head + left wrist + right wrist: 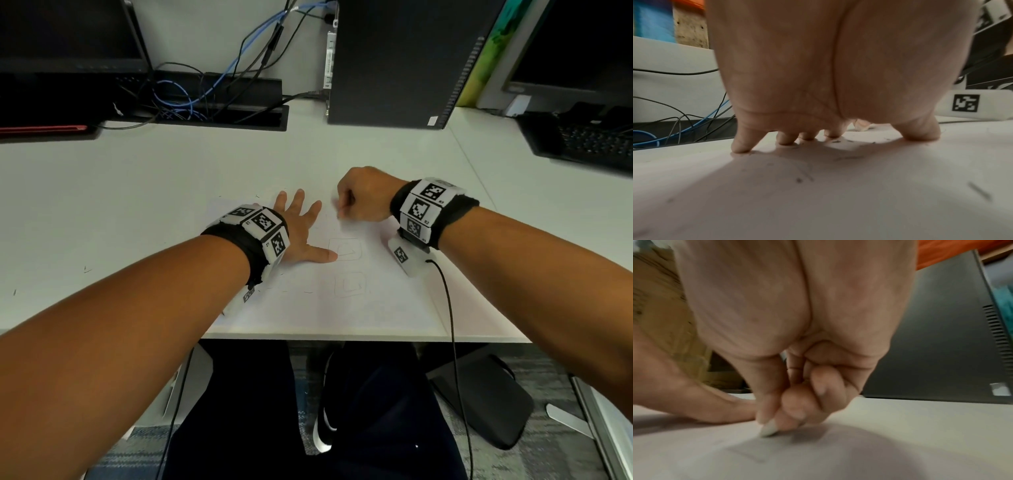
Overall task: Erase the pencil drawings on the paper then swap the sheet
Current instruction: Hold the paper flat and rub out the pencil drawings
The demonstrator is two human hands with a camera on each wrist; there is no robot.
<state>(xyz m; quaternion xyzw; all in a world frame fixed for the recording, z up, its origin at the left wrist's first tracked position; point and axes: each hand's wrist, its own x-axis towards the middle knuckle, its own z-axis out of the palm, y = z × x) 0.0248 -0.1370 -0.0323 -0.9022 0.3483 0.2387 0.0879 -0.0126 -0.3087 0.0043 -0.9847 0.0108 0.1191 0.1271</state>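
Two hands on paper (pixel 308 308): left (pixel 298 233) fingers spread flat, right (pixel 363 198) pinching eraser (pixel 768 429).

On the pale desk (pixel 171 192), a black computer tower (pixel 394 61) stands at one o'clock. A dark monitor (pixel 68 34) sits at ten o'clock, with a tangle of blue and black cables (pixel 191 96) over a black cable tray (pixel 222 102) at eleven. A black keyboard (pixel 589 140) lies at two o'clock below a second monitor (pixel 575 44). A dark bag (pixel 486 401) rests on the floor at five o'clock.
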